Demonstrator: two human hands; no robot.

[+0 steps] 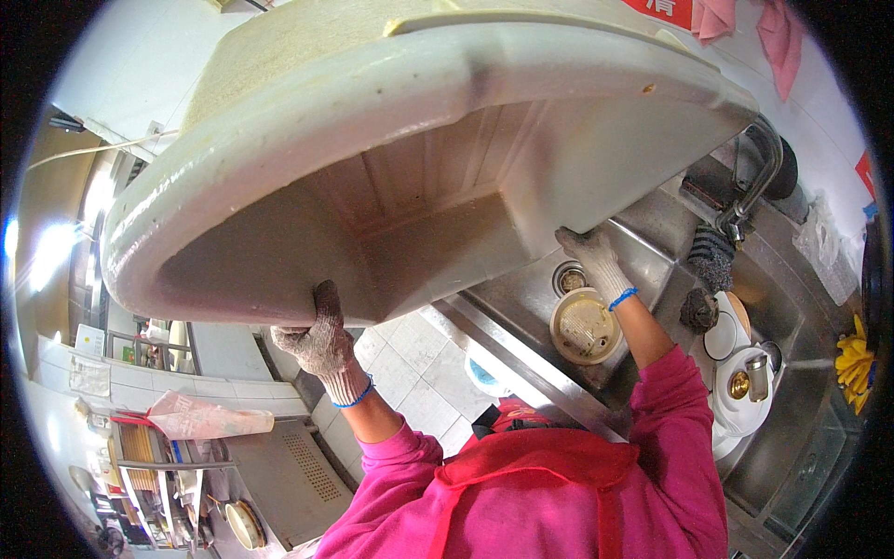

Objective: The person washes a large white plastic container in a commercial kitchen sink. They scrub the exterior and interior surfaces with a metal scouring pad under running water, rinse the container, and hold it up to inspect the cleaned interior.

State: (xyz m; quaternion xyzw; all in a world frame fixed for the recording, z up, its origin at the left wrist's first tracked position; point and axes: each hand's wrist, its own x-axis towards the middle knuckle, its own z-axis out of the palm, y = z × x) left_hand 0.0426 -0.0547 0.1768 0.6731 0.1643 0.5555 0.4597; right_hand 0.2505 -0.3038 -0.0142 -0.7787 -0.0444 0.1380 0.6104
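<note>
A large, pale grey box-shaped tub [433,244] with a thick rounded rim is tipped so that its hollow inside faces me. My left hand [323,342], in a dirty knitted glove, grips its lower left edge with the thumb on the inside. Another such glove covers my right hand [594,258], which holds the lower right edge above a stainless steel sink [649,258]. Below that hand, a round cream strainer bowl [585,327] with murky residue sits in the sink, beside the drain [571,278]. The tub hides much of what lies beyond it.
A curved faucet [758,178] rises behind the sink. White plates [744,412], a glass jar [756,377] and a dark scrubbing pad [700,311] are on the right. Yellow gloves [855,363] hang farther right. Tiled floor [412,370] and a metal cabinet [286,475] are at left.
</note>
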